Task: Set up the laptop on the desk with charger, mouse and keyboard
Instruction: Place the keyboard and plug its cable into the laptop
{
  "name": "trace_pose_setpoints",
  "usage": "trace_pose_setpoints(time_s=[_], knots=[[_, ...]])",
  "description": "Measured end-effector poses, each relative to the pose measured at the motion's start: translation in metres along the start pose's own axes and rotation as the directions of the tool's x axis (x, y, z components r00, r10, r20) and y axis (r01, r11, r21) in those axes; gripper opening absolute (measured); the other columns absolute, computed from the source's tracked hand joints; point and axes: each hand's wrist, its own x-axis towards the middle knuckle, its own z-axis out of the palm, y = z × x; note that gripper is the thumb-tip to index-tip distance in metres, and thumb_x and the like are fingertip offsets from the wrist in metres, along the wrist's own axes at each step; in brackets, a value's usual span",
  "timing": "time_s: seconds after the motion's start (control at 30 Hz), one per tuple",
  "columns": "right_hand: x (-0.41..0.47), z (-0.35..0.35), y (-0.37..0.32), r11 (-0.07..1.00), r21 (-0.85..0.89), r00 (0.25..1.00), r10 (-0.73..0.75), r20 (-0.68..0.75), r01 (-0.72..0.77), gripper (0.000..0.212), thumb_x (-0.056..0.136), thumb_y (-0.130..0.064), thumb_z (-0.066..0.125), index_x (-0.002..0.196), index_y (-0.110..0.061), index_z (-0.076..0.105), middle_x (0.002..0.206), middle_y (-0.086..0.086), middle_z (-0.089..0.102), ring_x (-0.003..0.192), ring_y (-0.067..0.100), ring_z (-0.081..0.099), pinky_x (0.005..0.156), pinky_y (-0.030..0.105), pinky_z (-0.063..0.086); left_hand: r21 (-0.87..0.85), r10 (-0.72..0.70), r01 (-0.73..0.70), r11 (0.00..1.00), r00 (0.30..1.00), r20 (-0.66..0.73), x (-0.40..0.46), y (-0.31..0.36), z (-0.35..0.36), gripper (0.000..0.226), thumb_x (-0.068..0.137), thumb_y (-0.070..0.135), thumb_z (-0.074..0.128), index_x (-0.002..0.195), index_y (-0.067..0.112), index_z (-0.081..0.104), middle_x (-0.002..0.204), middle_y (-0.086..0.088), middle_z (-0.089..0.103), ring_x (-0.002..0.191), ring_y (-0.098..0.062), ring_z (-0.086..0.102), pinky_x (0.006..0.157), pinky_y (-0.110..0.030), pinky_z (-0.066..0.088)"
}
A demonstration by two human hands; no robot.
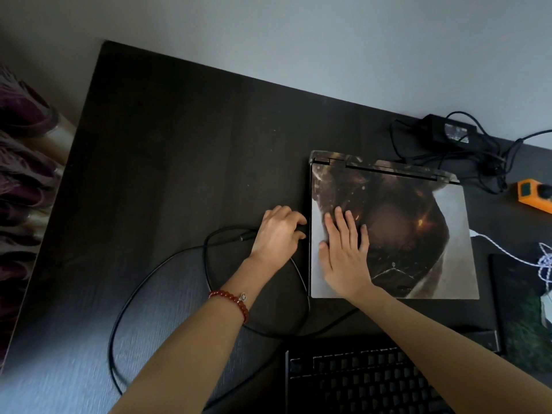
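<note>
A closed laptop [394,231] lies flat on a dark wood-grain table [179,150], toward the table's right side and a little in from its far edge. Its lid carries a printed picture in dark browns with orange sparks and pale grey margins; the hinge runs along the far side. The right hand [343,252] rests palm-down on the lid near its left edge, fingers spread flat, holding nothing. The left hand [277,234], with a red bead bracelet [233,301] on the wrist, is at the laptop's left side, its grip curled around the plug end of a black cable [155,270]; the plug itself is mostly hidden by the fingers. The cable loops across the table toward the near edge. A black keyboard [367,383] sits at the near edge, in front of the laptop. A black charger brick [448,131] with tangled cords lies at the far right edge, beside an orange power strip [534,195].
</note>
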Motion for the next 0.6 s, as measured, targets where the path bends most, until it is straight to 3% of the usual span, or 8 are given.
trace_pose_setpoints(time_s=[0.23,0.33,0.43,0.53,0.6], knots=[[0.003,0.002,0.005,1.000,0.025,0.997,-0.002,0.076,0.000,0.063,0.088,-0.039,0.008,0.146,-0.016,0.018,0.156,0.007,0.012,0.145,0.022,0.004,0.115,0.048,-0.002,0.070,0.029,-0.028,0.997,1.000,-0.010,0.000,-0.005,0.001,0.022,0.080,0.017,0.066,0.101,0.011,0.066,0.097,-0.007,0.064,0.097,-0.023,0.056,0.090,-0.032,0.037],[0.003,-0.002,0.008,0.999,0.045,0.992,-0.009,0.123,0.003,0.055,0.095,-0.034,0.021,0.147,-0.019,0.011,0.158,0.004,0.004,0.145,0.020,-0.003,0.115,0.046,-0.003,0.170,0.022,-0.023,0.985,1.000,0.006,-0.008,0.000,0.002,0.028,0.084,0.022,0.061,0.111,0.016,0.061,0.110,-0.003,0.062,0.108,-0.022,0.051,0.094,-0.034,0.032],[-0.002,-0.009,0.006,0.997,0.082,0.986,-0.015,0.164,0.002,0.054,0.096,-0.029,0.029,0.147,-0.020,0.012,0.158,0.002,0.003,0.145,0.020,-0.003,0.116,0.045,0.001,0.281,-0.084,0.089,0.955,0.996,-0.031,-0.028,0.008,-0.002,0.040,0.087,0.026,0.055,0.126,0.020,0.052,0.127,-0.003,0.054,0.121,-0.022,0.044,0.105,-0.040,0.024],[-0.034,-0.014,-0.002,0.988,0.155,0.983,-0.049,0.177,0.022,0.053,0.095,-0.024,0.032,0.146,-0.020,0.017,0.157,0.001,0.007,0.145,0.019,-0.001,0.116,0.043,0.004,0.303,-0.192,0.209,0.930,0.978,-0.086,-0.065,0.020,-0.009,0.045,0.087,0.031,0.053,0.130,0.021,0.049,0.135,-0.002,0.048,0.127,-0.022,0.039,0.112,-0.045,0.016],[-0.063,-0.014,-0.008,0.973,0.227,0.980,-0.078,0.181,0.035,0.050,0.095,-0.021,0.035,0.143,-0.020,0.024,0.156,0.000,0.011,0.144,0.018,0.003,0.117,0.040,0.007,0.303,-0.272,0.275,0.913,0.961,-0.052,-0.092,0.024,-0.012,0.046,0.090,0.035,0.048,0.133,0.023,0.045,0.139,0.001,0.045,0.129,-0.020,0.036,0.113,-0.044,0.014]])
